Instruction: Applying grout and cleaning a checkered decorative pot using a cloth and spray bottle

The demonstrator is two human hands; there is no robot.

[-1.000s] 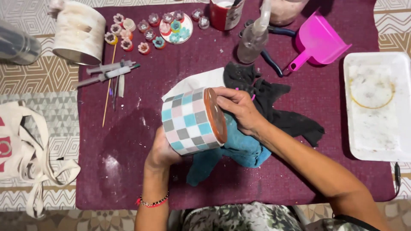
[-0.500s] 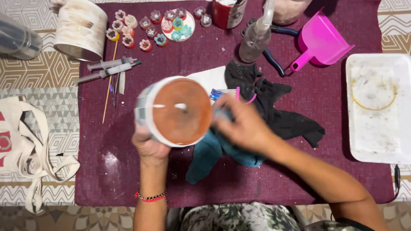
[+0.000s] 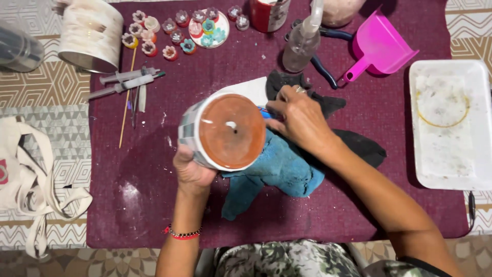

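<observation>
Pot: I see a terracotta pot [image 3: 225, 132] with a checked mosaic wall, tipped so its round base faces my camera; a small drain hole sits at the middle of that base.
Long axis: it runs from the base toward me down to the mouth, which points away at the table and is hidden.
Left hand: my left hand [image 3: 192, 169] cups the pot from below and from its near-left side, fingers wrapped around the mosaic wall, holding its weight.
Right hand: my right hand [image 3: 300, 120] lies just right of the pot, fingers curled narrow and pressed at the wall; a sliver of something blue shows at the fingertips, but I cannot tell whether it is pinched or only touched.
Key relation: the pot lies left of the right fingers, touching or nearly so, and above the left fingers; the left hand is the one that carries it.
Under the hands: a blue cloth [image 3: 279, 172] lies below the right wrist, a black cloth [image 3: 359, 146] beyond it.
Further off: syringes [image 3: 125, 84] well left of the left fingers; pink scoop [image 3: 382, 46] far right of the right fingers.
</observation>
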